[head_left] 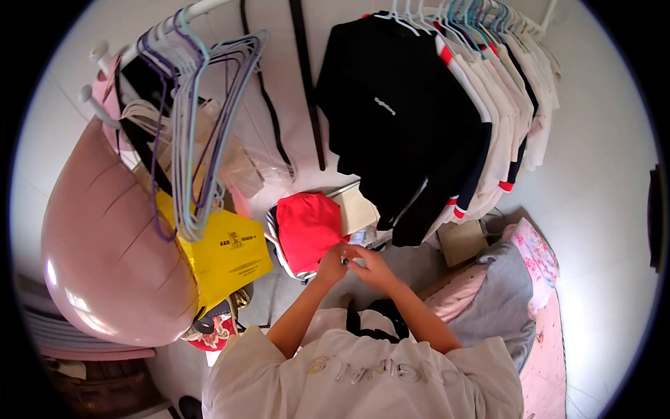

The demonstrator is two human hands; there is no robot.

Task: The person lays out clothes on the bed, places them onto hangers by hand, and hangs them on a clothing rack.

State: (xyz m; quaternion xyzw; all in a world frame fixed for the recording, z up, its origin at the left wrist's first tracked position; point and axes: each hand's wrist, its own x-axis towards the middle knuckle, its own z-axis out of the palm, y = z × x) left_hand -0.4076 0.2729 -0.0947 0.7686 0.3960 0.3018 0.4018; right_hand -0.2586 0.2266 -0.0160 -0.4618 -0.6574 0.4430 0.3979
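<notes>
My left hand (333,262) and my right hand (370,268) meet in front of me with fingers bent and pinched close together. A tiny dark spot shows between them, too small to name. The left hand is at the lower right corner of a folded red cloth (307,230), overlapping its edge; whether it grips the cloth I cannot tell. The red cloth lies over a white-rimmed container (274,246), beside a flat cream-coloured piece (358,209). Part of the container is hidden by the hands and the cloth.
Black shirt (398,105) and several pale shirts (499,105) hang at upper right. Bare hangers (199,133) hang at left, above a yellow bag (230,262) and a large pink balloon-like object (115,251). Grey cloth (495,300) covers pink bedding at right.
</notes>
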